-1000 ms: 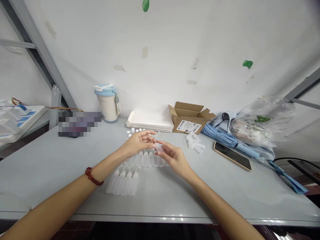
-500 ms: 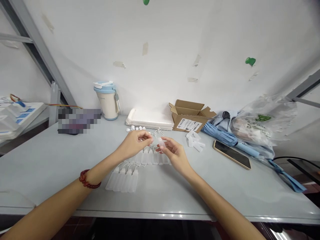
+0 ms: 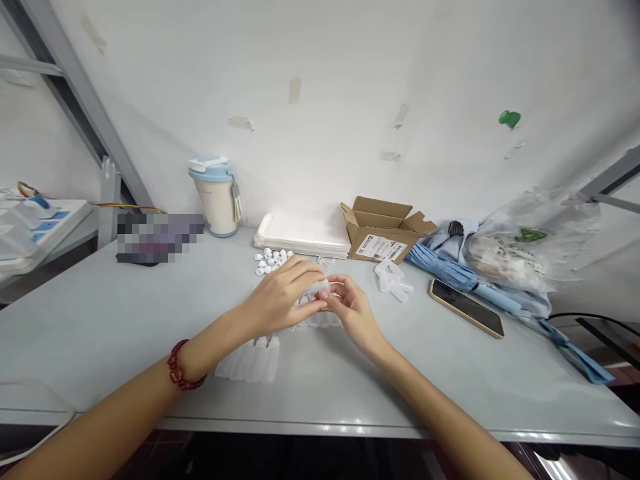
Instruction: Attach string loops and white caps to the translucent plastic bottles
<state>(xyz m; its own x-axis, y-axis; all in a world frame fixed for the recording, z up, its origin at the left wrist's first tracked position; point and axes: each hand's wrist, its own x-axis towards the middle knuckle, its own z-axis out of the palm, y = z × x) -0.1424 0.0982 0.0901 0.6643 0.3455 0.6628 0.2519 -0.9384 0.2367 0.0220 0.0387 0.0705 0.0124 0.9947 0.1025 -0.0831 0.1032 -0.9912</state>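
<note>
My right hand (image 3: 350,303) pinches a small translucent plastic bottle (image 3: 325,287) above the middle of the table. Curled over it from the left, my left hand (image 3: 287,293) meets the right fingertips and closes on the same bottle; its fingers hide part of it. Below the hands lies a row of similar bottles (image 3: 324,319), partly covered. Nearer the front edge is another group of translucent bottles (image 3: 250,363) with thin white loops at their necks. Just beyond my left hand several small white caps (image 3: 270,261) lie loose in a pile.
Behind are a stack of white trays or sheets (image 3: 305,235), an opened cardboard box (image 3: 383,233) and a cream tumbler (image 3: 217,200). At right lie loose translucent pieces (image 3: 394,280), a phone (image 3: 465,308), a blue folded umbrella (image 3: 450,270) and a plastic bag (image 3: 530,247).
My left hand has moved right and turned over the bottle, now touching it and my right hand. More of the white cap pile shows. The right hand has hardly moved.
</note>
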